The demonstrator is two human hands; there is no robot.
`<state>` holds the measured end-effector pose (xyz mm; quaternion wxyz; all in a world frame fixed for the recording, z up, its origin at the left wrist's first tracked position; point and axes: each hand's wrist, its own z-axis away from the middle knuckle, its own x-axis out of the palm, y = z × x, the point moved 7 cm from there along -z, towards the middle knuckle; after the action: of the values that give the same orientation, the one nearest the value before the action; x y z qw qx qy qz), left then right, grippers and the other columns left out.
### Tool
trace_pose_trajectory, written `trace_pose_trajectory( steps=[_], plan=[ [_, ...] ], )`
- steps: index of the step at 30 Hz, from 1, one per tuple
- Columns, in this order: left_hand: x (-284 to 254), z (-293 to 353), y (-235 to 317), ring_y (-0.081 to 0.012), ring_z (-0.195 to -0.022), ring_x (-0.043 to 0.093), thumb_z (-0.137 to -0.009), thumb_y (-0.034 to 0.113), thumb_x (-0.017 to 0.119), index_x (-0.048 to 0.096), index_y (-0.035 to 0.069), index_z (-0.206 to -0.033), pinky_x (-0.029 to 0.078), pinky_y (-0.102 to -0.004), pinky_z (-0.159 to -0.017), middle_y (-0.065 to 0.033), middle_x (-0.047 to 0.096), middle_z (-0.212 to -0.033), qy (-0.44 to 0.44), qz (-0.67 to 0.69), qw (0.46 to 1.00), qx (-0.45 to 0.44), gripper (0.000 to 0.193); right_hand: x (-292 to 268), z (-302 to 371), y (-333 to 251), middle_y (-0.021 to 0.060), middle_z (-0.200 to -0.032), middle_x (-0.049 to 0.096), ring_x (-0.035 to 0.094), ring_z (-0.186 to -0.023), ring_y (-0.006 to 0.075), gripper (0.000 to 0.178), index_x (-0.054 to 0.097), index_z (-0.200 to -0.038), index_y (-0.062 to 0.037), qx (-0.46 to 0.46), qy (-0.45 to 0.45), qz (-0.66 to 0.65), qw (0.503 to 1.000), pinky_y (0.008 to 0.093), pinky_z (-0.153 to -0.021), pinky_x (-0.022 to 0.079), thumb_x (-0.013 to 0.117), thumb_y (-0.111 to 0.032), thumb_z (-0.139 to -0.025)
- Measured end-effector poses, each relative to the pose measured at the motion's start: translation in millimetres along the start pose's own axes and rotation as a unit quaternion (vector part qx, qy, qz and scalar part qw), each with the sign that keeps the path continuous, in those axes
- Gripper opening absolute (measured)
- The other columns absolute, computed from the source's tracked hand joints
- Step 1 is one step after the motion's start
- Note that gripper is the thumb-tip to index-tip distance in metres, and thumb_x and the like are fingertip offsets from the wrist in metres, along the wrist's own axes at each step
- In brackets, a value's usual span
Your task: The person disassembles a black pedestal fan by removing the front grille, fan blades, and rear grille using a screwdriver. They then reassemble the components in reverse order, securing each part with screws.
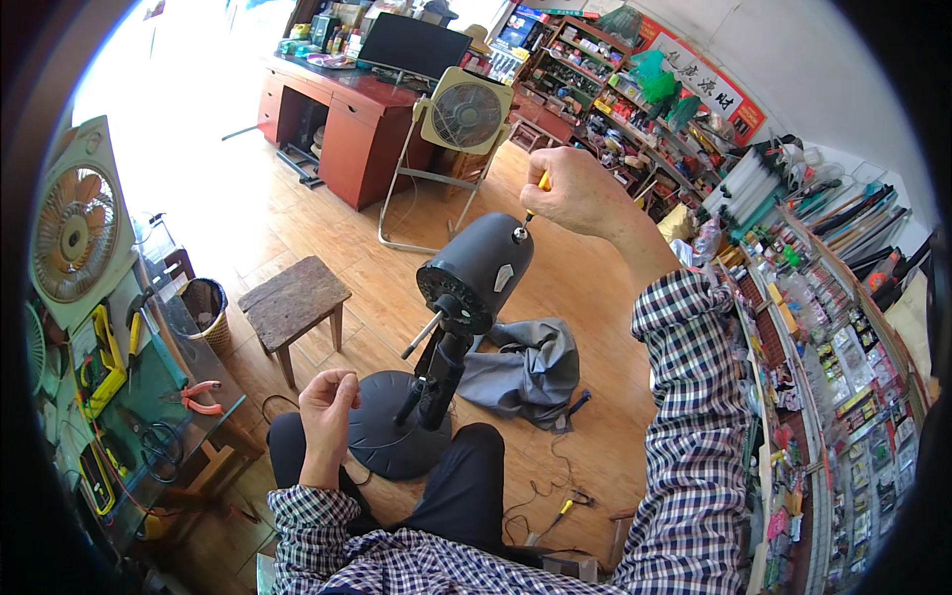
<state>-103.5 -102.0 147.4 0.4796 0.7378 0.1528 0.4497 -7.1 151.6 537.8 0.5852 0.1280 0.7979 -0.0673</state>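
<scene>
A dark grey fan motor housing [474, 266] stands tilted on its post between my knees, and its round ribbed base [382, 451] is on the floor. From the housing's front a bare metal shaft [423, 335] sticks out toward the lower left. My right hand [580, 190] is wrapped round a yellow-handled screwdriver [543, 182], whose tip meets a small metal knob [520, 234] on the housing's back end. Beside the base, above my left knee, my left hand [327, 409] is closed with thumb against curled fingers. Whatever it may hold is hidden.
A glass-topped bench [149, 397] with red-handled pliers [201, 398] is at the left. A wooden stool [295, 300] and a grey cloth [526, 372] lie beyond the base. A box fan [466, 112] stands ahead; crowded shelves [793, 416] line the right.
</scene>
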Motion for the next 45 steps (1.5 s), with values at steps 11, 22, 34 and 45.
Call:
trace_pose_trajectory(
  steps=[11,22,34,45],
  plan=[
    [3,5,-28,-0.0073,-0.073,0.061,-0.104,0.013,0.077,0.075,0.000,-0.107,0.049,-0.0226,-0.066,0.0003,0.069,-0.086,-0.021,0.017,0.999,-0.026,0.014,0,4,-11,0.0192,-0.085,0.072,0.071,-0.078,0.0290,0.021,0.069,-0.090,0.0040,-0.079,-0.041,-0.016,0.996,0.0413,-0.074,0.057,0.071,-0.017,-0.090],
    [2,7,-42,-0.0060,-0.071,0.060,-0.104,0.013,0.077,0.075,0.000,-0.107,0.049,-0.0208,-0.065,0.0018,0.069,-0.084,-0.022,0.016,0.998,-0.055,0.013,-1,9,7,0.0144,-0.083,0.070,0.070,-0.076,0.0229,0.022,0.067,-0.088,0.0021,-0.002,-0.029,-0.044,0.999,0.0383,-0.072,0.055,0.072,-0.019,-0.090],
    [2,9,-42,-0.0060,-0.071,0.059,-0.104,0.015,0.077,0.074,0.000,-0.106,0.047,-0.0215,-0.065,0.0021,0.068,-0.085,-0.020,-0.003,0.997,-0.076,0.015,-1,6,-8,0.0162,-0.083,0.070,0.071,-0.077,0.0250,0.021,0.068,-0.091,0.0025,-0.056,-0.035,-0.042,0.997,0.0396,-0.074,0.056,0.073,-0.018,-0.092],
    [51,-73,65,-0.0084,-0.078,0.060,-0.105,0.012,0.073,0.073,-0.003,-0.106,0.052,-0.0271,-0.074,-0.0013,0.068,-0.089,-0.059,-0.094,0.991,0.077,0.016,5,5,-9,0.0160,-0.085,0.072,0.071,-0.079,0.0284,0.034,0.071,-0.095,0.0002,-0.059,-0.098,0.025,0.993,0.0416,-0.073,0.054,0.075,-0.033,-0.102]
  ],
)
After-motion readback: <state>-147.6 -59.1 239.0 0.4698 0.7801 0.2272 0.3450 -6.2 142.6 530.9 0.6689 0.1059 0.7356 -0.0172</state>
